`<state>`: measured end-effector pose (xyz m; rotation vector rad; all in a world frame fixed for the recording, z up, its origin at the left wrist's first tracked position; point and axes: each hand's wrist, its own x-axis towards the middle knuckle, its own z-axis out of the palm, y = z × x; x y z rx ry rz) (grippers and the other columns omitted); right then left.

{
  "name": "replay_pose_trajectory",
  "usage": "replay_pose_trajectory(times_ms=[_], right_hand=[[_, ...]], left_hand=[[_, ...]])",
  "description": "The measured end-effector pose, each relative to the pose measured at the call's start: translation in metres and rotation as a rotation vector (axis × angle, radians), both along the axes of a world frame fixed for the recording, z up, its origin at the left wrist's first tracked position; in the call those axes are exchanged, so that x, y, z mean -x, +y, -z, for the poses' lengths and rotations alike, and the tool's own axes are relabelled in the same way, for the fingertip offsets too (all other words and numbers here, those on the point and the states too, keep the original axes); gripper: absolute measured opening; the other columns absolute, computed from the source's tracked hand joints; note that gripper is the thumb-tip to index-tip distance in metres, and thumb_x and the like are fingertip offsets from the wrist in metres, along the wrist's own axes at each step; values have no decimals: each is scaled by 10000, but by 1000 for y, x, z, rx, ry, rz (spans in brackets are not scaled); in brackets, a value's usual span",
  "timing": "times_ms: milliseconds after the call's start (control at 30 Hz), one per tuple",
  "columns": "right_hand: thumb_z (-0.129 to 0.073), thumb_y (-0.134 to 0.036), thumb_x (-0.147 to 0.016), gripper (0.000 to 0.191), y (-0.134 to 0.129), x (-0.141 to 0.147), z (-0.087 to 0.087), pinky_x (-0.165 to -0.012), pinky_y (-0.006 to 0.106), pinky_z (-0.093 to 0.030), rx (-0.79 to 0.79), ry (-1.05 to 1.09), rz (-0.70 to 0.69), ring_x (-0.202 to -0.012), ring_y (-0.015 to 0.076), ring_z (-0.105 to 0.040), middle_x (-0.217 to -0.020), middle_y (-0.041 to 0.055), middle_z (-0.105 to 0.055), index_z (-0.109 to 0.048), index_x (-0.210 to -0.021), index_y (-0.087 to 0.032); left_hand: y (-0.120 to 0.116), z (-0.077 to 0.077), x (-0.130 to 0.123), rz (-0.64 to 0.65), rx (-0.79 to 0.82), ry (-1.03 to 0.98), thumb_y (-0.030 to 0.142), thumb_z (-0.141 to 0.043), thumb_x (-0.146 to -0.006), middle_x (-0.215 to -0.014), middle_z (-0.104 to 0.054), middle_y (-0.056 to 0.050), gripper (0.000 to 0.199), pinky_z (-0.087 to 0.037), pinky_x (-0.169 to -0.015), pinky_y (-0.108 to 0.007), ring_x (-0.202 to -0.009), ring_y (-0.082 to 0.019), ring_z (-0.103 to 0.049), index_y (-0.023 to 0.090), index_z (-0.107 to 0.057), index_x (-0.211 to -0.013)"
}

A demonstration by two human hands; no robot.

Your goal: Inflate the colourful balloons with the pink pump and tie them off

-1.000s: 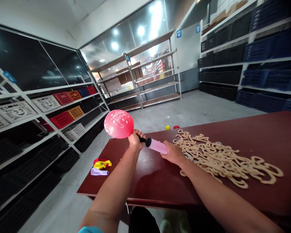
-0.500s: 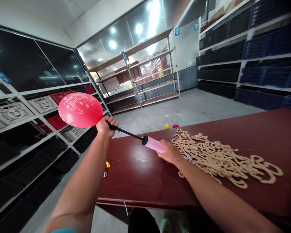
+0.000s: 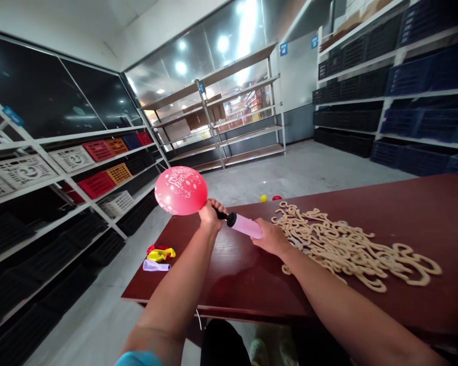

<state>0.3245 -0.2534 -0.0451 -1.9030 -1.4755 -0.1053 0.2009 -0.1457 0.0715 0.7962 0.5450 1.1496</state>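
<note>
My left hand [image 3: 210,214] is closed round the black end of a hand balloon pump, at the neck of a red balloon [image 3: 181,190]. The balloon is inflated, printed with white birthday lettering, and sits just beyond my left fist; its neck is hidden by my fingers. My right hand [image 3: 269,236] is wrapped round the pink barrel of the balloon pump [image 3: 245,225]. The pump's rod is almost wholly inside the barrel, so both hands are close together above the table. To the left lie flat balloons: a yellow balloon [image 3: 161,254], a lilac balloon [image 3: 155,266] and a red one behind.
A heap of beige curved strips [image 3: 336,244] covers the right part of the dark red table [image 3: 229,290]. Racks with crates [image 3: 95,185] line the left, and dark crates [image 3: 420,122] fill shelving at right. A yellow ball-like object [image 3: 263,198] and a red one show beyond the table.
My left hand has moved right and slightly down toward the right one, pushing the rod into the barrel. The red balloon moved with it, uncovering crates and the flat balloons. My right hand stayed nearly still.
</note>
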Motion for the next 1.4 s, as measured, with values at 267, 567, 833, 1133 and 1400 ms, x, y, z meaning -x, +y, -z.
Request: replay_pose_trajectory(times_ms=[267,567,833,1133,1400], right_hand=[[-602,-259,-637,371,2,0,-3,-640,268,-380,-50,11,-19,-775,188,-583,-865,33,-624,-517,-997,-228],[-597,-281,-640,312,-1,-3,-7,-560,259,-344,-2,60,18,-692,179,-572,-805,39,-616,-514,-932,-210],[-628,-300,-640,305,-3,-3,-7,-553,253,-331,40,59,47,-695,178,-574,-795,34,-624,-521,-914,-219],[-595,-273,-651,363,-5,3,-9,-611,285,-390,-5,41,-35,-759,196,-590,-871,37,-628,-510,-999,-221],[-589,-236,-639,359,0,-1,-10,-608,284,-405,-6,82,-59,-752,187,-579,-874,36,-617,-513,-989,-235]], left_hand=[[24,-71,58,-63,-110,20,57,-358,-621,-480,-197,57,190,-267,-392,-236,-353,-78,-250,194,-232,-578],[34,-80,49,-118,-176,-23,76,-369,-632,-475,-203,55,174,-233,-369,-218,-347,-72,-233,191,-248,-582],[1,-11,-11,24,-16,5,126,-399,-686,-484,-178,61,212,-242,-385,-217,-354,-68,-240,196,-223,-591],[10,-31,24,-25,-66,9,103,-384,-665,-487,-196,59,200,-256,-394,-227,-358,-76,-256,199,-226,-589],[35,-76,64,-80,-185,-3,77,-370,-628,-490,-199,56,181,-246,-387,-224,-356,-74,-243,190,-240,-577]])
